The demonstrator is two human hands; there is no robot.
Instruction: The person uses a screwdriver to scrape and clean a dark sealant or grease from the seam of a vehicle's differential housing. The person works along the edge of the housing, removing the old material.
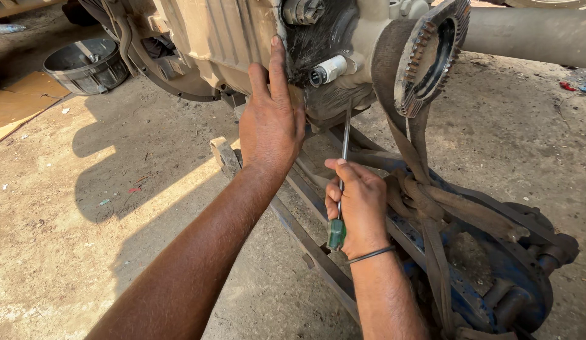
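Two bare hands at work near the centre of the frame, against a dusty tan gearbox housing along the top edge. Left hand pressed flat on the housing, fingers together and stretched upward, gripping nothing, just left of a dark greasy patch and a short silver stub. Right hand below and to the right, closed round a screwdriver with a green handle, handle end poking out under the fist, thin shaft running up to the underside of the housing just beneath the stub. Thin dark band round that wrist. Toothed ring flange at upper right, with a worn strap hanging from it and knotted down over a blue metal jack at lower right. Round metal pan on the concrete ground at upper left, well apart from both hands.
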